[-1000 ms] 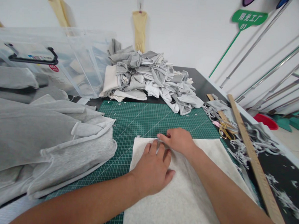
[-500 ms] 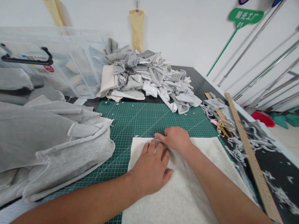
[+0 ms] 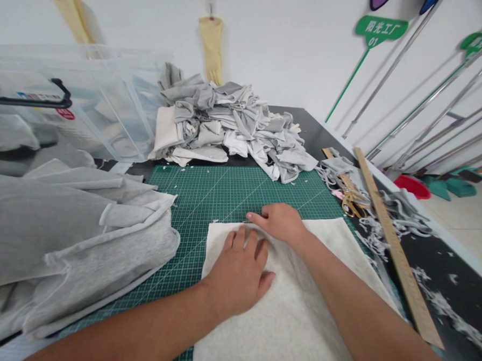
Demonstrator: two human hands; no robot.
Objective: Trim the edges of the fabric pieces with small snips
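Grips: left hand spread flat on cream fabric; right hand pinching something hidden.
Clear bin: contents indistinct.

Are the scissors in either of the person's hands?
No, the scissors lie by the wooden ruler, apart from both hands on the white fabric.

the cutting mat lies on the table; cloth sheet on it at six o'clock, scrap pile at twelve, folded fabric at nine, ruler at three.
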